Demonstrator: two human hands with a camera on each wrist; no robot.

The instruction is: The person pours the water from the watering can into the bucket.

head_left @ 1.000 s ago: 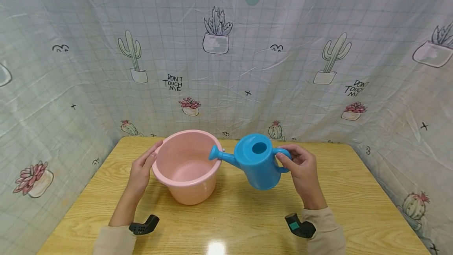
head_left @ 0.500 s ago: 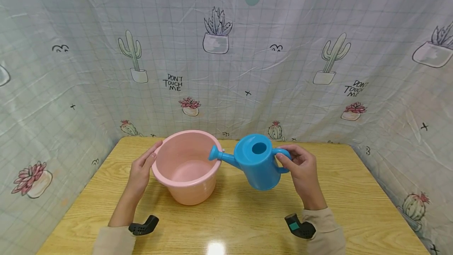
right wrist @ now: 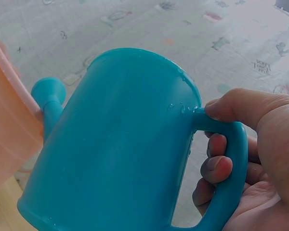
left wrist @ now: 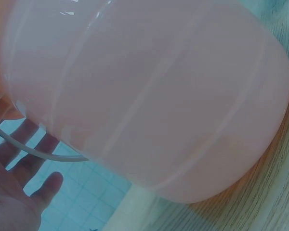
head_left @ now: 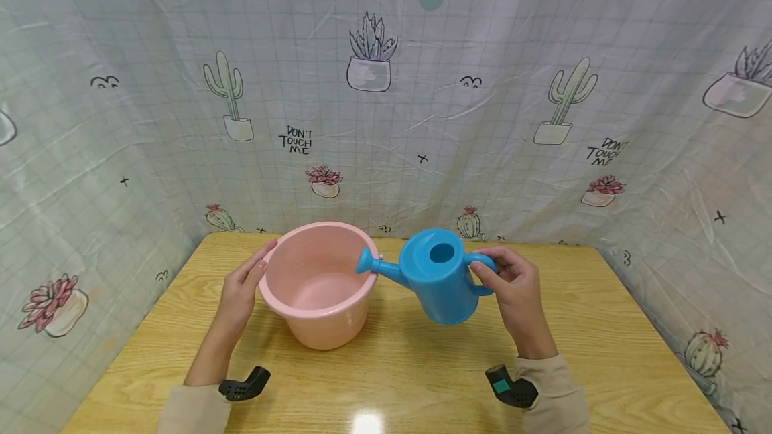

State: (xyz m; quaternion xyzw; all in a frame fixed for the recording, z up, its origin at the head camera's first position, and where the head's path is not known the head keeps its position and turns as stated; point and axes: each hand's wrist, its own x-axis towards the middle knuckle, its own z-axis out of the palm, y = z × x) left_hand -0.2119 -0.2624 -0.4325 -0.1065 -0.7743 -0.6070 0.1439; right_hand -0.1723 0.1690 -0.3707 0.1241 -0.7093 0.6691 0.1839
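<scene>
Head view is showing a pink bucket [head_left: 328, 332] standing on a wooden surface [head_left: 416, 380], left of centre, with a blue watering can [head_left: 445, 293] sitting just to its right. The can's spout is pointing leftward, and its flared nozzle [head_left: 364, 260] is reaching over the bucket's right rim; whether the spout is touching that rim, I cannot tell, nor whether the can's base is meeting the surface. Of the two hands, the left hand [head_left: 238, 293] is resting on the bucket's left rim, its fingers lying straight against the outside rather than clenching. The right hand [head_left: 519, 286] is grasping the can's handle [right wrist: 238, 156], its thumb pressing on top and its fingers curling through the loop. Left wrist view is showing a thin bail [left wrist: 53, 157] arching past the fingers. Right wrist view is showing drops [right wrist: 181, 109] clinging near the handle. Behind everything, a cactus-printed cloth [head_left: 422, 119] is hanging
</scene>
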